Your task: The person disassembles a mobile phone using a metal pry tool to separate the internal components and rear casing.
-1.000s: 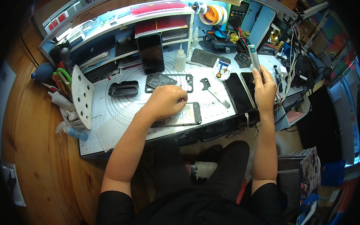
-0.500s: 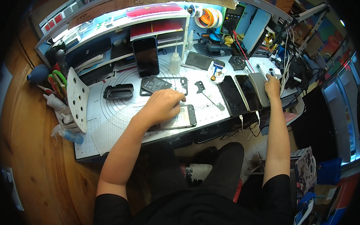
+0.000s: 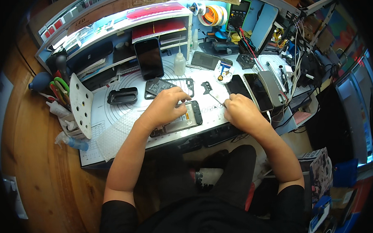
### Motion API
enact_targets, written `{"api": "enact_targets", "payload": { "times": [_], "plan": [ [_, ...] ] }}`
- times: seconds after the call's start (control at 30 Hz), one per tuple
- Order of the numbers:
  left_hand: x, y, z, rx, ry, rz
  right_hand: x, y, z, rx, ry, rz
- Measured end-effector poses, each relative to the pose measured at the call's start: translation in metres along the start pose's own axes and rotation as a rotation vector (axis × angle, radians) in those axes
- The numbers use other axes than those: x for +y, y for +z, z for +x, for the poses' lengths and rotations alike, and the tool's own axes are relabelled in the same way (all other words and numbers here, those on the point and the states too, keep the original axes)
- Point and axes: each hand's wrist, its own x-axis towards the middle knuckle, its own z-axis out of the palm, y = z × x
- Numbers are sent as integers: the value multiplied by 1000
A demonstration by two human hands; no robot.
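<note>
My left hand [image 3: 165, 107] curls over an opened phone body [image 3: 186, 118] near the bench's front edge. Its fingers are bent in, and whatever they may hold is hidden. Just behind lie a phone frame [image 3: 192, 88] and a loose dark battery [image 3: 157, 85] resting partly over it. My right hand [image 3: 244, 112] is closed, fingertips pinched at the near end of a thin rod-like tool [image 3: 216, 98]; its wider end is hidden by the hand. Beyond that tool lies a small black part [image 3: 205, 88]. A dark phone [image 3: 239, 86] reaches under my right hand.
To the right lie another phone [image 3: 257, 89] and a grey device [image 3: 271, 89]. A propped-up phone [image 3: 149, 58], a dropper bottle [image 3: 179, 64] and a black tray [image 3: 122, 95] stand farther back. Bubble wrap [image 3: 117, 133] covers the front left. Cables [image 3: 301, 51] hang at the far right.
My right hand has come left from the grey device to the thin tool and closed at its near end. My left hand stays over the opened phone, only slightly shifted.
</note>
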Motion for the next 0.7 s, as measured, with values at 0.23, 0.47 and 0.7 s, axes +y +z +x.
{"api": "enact_targets", "payload": {
  "times": [0.23, 0.47, 0.7],
  "plan": [
    [14, -5, 3, -93, -51, 47, 6, 19, 13, 59, 24, -63],
    [2, -5, 2, -59, -69, -107, -26, 17, 3, 390, 430, 1241],
    [16, -5, 1, -101, -94, 60, -90, 51, -13, 645, 482, 1501]
  ]
}}
